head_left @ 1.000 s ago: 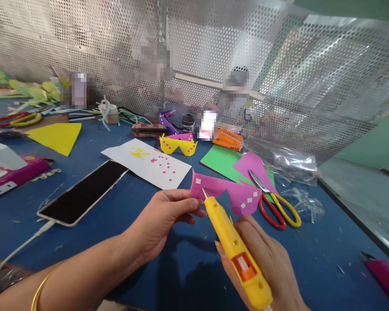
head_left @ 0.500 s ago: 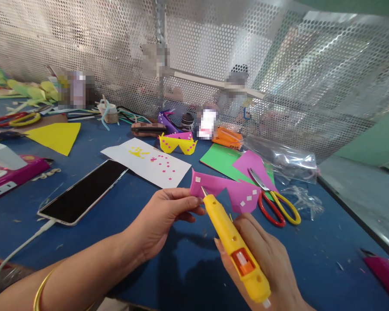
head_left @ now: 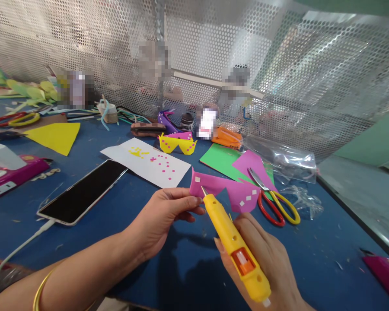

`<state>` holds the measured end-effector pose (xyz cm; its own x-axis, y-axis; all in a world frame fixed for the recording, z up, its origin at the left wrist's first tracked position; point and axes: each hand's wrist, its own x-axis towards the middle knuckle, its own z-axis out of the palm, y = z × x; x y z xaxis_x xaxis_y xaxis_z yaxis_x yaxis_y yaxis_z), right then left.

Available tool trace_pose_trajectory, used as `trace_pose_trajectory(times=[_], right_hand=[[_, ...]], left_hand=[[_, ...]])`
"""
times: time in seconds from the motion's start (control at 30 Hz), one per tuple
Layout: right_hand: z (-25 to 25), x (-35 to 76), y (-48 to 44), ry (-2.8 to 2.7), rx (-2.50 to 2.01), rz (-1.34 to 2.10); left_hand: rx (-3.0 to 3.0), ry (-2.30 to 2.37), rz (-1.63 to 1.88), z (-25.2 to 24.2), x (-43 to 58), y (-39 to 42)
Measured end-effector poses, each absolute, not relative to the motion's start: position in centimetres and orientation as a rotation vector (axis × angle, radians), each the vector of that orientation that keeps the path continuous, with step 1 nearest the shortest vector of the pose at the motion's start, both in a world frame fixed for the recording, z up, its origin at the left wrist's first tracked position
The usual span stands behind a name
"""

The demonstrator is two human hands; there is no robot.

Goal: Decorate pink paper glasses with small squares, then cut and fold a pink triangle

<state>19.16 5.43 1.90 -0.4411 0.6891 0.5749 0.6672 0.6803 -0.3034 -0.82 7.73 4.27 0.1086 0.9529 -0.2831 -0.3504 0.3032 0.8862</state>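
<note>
The left hand (head_left: pixel 164 222) pinches the pink glasses (head_left: pixel 225 183) by their left end, above the table (head_left: pixel 317 259), in from its front edge; they stretch rightward, long axis roughly parallel to that edge. The right hand (head_left: pixel 267 255), farther off, grips the glue gun (head_left: pixel 222 226), nozzle (head_left: pixel 204 190) at the left half (contact unclear).

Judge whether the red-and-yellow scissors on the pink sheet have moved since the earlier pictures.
No, neither way: the red-and-yellow scissors lie unchanged against the pink sheet.
</note>
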Motion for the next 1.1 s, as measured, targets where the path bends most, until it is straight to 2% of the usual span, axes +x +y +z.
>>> trace_pose_trajectory(times=[1.1], right_hand=[[2.24,18.95,5.31,-2.200,-0.984,0.041]], left_hand=[[0.774,1.061,1.085,4.33,-0.79,7.72]])
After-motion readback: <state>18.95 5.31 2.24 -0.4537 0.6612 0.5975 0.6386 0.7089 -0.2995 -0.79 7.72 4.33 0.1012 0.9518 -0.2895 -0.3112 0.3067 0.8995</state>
